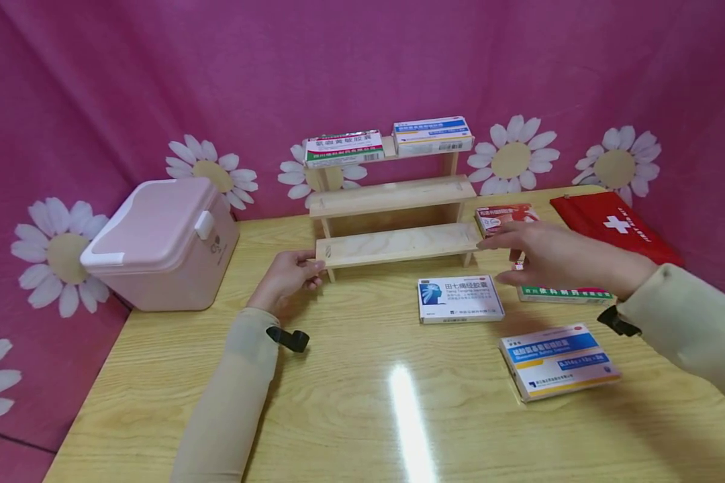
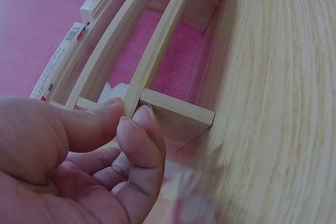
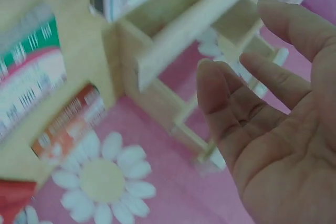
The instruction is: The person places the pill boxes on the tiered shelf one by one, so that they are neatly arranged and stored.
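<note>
A three-tier wooden display rack [image 1: 399,245] stands on the table. My left hand [image 1: 288,278] pinches the left end of its lowest step between thumb and fingers, and the left wrist view shows the thumb and fingertips on that board's edge. Near the step's right end is my right hand [image 1: 556,251], fingers parted and holding nothing; in the right wrist view a gap shows between this hand [image 3: 273,114] and the rack [image 3: 178,35]. On the top tier lie a white, green and red medicine box [image 1: 344,149] and a blue-and-white medicine box [image 1: 433,136].
In front of the rack lie a white medicine box [image 1: 461,300] and a larger blue-and-white one [image 1: 558,362]. A red box [image 1: 501,216], a green-edged box [image 1: 564,295] and a red first aid pouch [image 1: 616,225] are at right. A pink lidded case [image 1: 163,245] stands at left.
</note>
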